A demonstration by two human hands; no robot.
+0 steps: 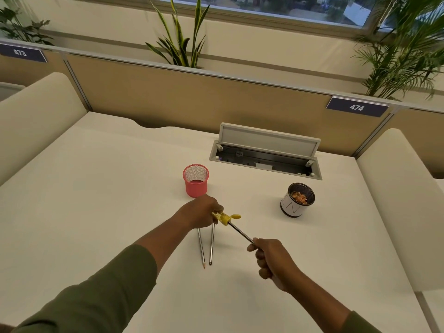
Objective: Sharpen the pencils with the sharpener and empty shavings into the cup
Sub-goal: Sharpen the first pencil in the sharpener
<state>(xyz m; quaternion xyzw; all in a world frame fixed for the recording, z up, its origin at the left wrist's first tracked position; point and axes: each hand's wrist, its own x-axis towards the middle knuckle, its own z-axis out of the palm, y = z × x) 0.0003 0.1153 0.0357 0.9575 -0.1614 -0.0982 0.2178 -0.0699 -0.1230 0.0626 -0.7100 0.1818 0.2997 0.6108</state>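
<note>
1. Pencil (240,233) in work is held above the white desk (96,188), between the two hands; its far end sits inside the yellow sharpener (224,218) and its near end goes into the right hand (269,257).
2. Right hand has its fingers curled around the near end of this pencil, so it grips it firmly.
3. Left hand (204,212) holds the sharpener – the fingers are closed on its left part, and a small yellow piece (maybe a lid or a handle, I cannot tell which) sticks out to the right of the body.
4. Two other pencils (206,246) lie on the desk under the left hand, close together and pointing toward the near edge; the left one shows a sharpened tip at its near end, and their far ends are hidden by the hand.
5. White cup (296,200) stands upright to the right, well apart from the hands, and some wood shavings are seen on its bottom.
6. Pink mesh holder (195,180) stands upright just beyond the left hand.
7. Open cable box (264,152) with its lid raised is set in the desk at the far side – behind it a partition carries the number plate 474 (356,107), and green plants (180,42) rise above it.
</note>
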